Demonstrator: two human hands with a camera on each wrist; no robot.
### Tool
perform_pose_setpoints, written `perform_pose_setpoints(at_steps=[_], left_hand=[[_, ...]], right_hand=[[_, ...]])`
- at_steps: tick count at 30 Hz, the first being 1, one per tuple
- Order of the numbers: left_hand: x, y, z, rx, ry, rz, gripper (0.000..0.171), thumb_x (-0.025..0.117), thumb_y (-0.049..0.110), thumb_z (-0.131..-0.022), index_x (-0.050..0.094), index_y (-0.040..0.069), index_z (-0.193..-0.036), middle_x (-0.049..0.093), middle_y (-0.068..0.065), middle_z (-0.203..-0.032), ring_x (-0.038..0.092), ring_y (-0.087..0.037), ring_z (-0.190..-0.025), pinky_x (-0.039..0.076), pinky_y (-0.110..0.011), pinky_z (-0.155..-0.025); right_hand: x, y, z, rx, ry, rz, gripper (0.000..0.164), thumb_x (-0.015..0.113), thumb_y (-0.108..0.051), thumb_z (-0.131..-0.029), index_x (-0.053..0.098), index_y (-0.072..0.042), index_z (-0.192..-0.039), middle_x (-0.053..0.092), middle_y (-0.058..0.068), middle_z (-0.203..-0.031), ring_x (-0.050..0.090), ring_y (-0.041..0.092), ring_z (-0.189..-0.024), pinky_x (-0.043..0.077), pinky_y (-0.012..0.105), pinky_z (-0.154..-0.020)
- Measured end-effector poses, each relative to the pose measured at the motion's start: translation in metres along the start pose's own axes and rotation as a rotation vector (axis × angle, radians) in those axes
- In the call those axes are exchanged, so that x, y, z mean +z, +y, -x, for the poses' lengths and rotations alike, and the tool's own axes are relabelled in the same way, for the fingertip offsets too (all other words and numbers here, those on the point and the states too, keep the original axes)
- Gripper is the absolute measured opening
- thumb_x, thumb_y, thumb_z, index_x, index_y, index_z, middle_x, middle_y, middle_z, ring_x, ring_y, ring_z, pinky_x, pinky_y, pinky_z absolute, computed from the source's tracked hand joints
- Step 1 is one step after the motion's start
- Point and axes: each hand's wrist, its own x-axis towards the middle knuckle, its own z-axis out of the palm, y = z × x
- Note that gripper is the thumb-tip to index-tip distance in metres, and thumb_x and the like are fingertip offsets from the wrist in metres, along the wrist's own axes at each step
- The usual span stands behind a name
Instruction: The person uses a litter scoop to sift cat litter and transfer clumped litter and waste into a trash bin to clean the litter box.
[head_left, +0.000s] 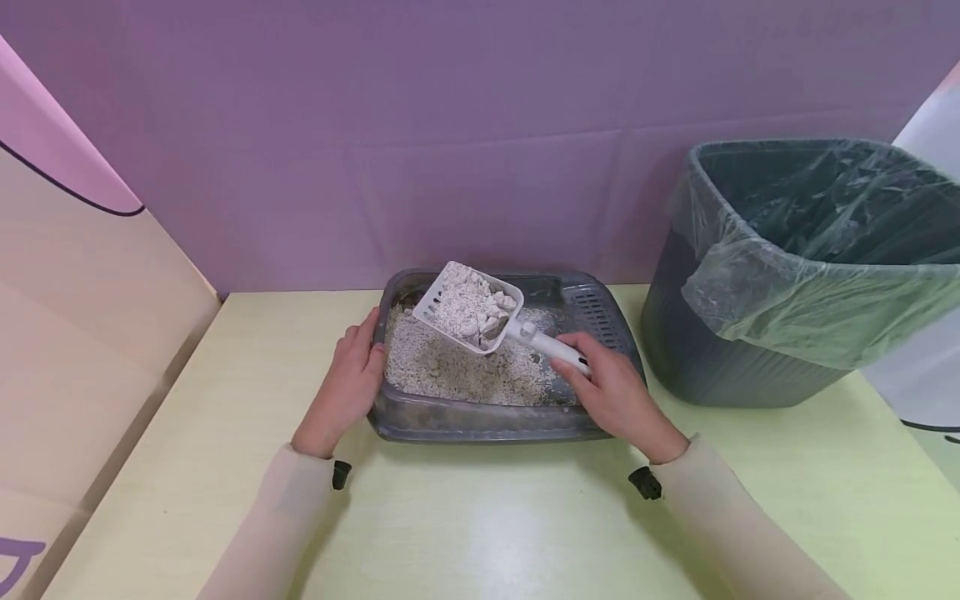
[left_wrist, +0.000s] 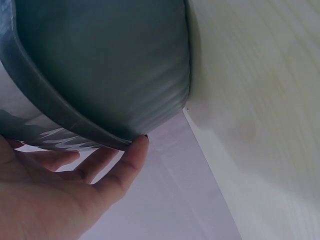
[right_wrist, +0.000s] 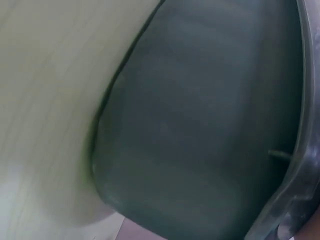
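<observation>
A grey litter box [head_left: 495, 423] sits on the table, with pale pellet litter [head_left: 442, 371] spread over its floor. My left hand [head_left: 348, 379] grips the box's left rim; the left wrist view shows the fingers [left_wrist: 131, 160] at the rim's edge. With my right hand [head_left: 618, 396] I hold a white litter scoop [head_left: 555, 346] by its handle. Above the litter, the scoop's slotted head points to the back left and carries a heap of litter and clumps [head_left: 472, 308]. In the right wrist view the box's outer wall [right_wrist: 190, 115] fills most of the picture, and the scoop is hidden.
A dark grey bin [head_left: 735, 367] lined with a clear plastic bag [head_left: 780, 312] stands on the table to the right of the box. Close behind the box hangs a purple backdrop [head_left: 480, 167]. The pale wooden table [head_left: 480, 517] extends in front.
</observation>
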Motion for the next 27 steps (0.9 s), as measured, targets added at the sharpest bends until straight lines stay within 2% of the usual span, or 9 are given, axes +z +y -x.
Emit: perform_pose_setpoints(at_steps=[4, 10, 13, 18, 22, 27], left_hand=[[0.0001, 0.0002, 0.0005, 0.0, 0.001, -0.001, 0.054, 0.03, 0.019, -0.101, 0.018, 0.005, -0.151, 0.04, -0.021, -0.125, 0.036, -0.031, -0.109, 0.033, -0.049, -0.091], [0.0005, 0.0005, 0.0003, 0.004, 0.005, -0.003, 0.054, 0.03, 0.018, -0.1, 0.019, 0.004, -0.151, 0.041, -0.022, -0.121, 0.036, -0.032, -0.107, 0.034, -0.049, -0.09], [0.0008, 0.0007, -0.0002, 0.003, 0.008, -0.004, 0.054, 0.031, 0.019, -0.1, 0.02, 0.003, -0.15, 0.042, -0.022, -0.122, 0.037, -0.032, -0.108, 0.034, -0.049, -0.091], [0.0005, 0.0014, -0.0003, -0.001, 0.004, 0.001, 0.054, 0.031, 0.019, -0.1, 0.019, 0.004, -0.151, 0.041, -0.022, -0.122, 0.036, -0.031, -0.107, 0.034, -0.049, -0.09], [-0.0003, 0.0018, -0.0003, -0.003, 0.006, 0.003, 0.054, 0.031, 0.018, -0.1, 0.019, 0.004, -0.151, 0.041, -0.022, -0.122, 0.036, -0.031, -0.106, 0.034, -0.048, -0.089], [-0.0009, 0.0019, 0.0002, -0.003, 0.009, 0.0, 0.054, 0.031, 0.017, -0.1, 0.019, 0.004, -0.151, 0.042, -0.022, -0.12, 0.037, -0.031, -0.106, 0.034, -0.048, -0.088]], right_hand=[[0.0013, -0.0005, 0.0009, 0.002, 0.036, 0.022, 0.03, 0.058, -0.025, -0.095, 0.055, -0.01, -0.121, 0.052, 0.001, -0.074, 0.042, 0.016, -0.056, 0.036, 0.034, -0.053], [0.0047, 0.0017, 0.0017, -0.027, 0.163, 0.041, 0.03, 0.063, -0.017, -0.092, 0.053, -0.01, -0.12, 0.053, 0.002, -0.076, 0.045, 0.016, -0.058, 0.037, 0.033, -0.054], [0.0049, 0.0014, 0.0022, -0.031, 0.184, 0.039, 0.03, 0.064, -0.016, -0.091, 0.054, -0.011, -0.119, 0.053, 0.001, -0.075, 0.045, 0.016, -0.058, 0.037, 0.033, -0.053], [0.0028, -0.0002, 0.0023, -0.009, 0.106, 0.021, 0.029, 0.06, -0.023, -0.094, 0.056, -0.01, -0.119, 0.054, 0.0, -0.074, 0.045, 0.015, -0.054, 0.038, 0.032, -0.051], [0.0009, -0.0012, 0.0018, 0.013, 0.027, 0.001, 0.031, 0.055, -0.03, -0.096, 0.059, -0.009, -0.118, 0.049, -0.001, -0.066, 0.039, 0.013, -0.047, 0.035, 0.031, -0.046], [0.0006, -0.0021, 0.0009, 0.022, -0.007, -0.025, 0.029, 0.054, -0.033, -0.096, 0.063, -0.01, -0.112, 0.046, -0.003, -0.061, 0.035, 0.012, -0.043, 0.032, 0.029, -0.042]])
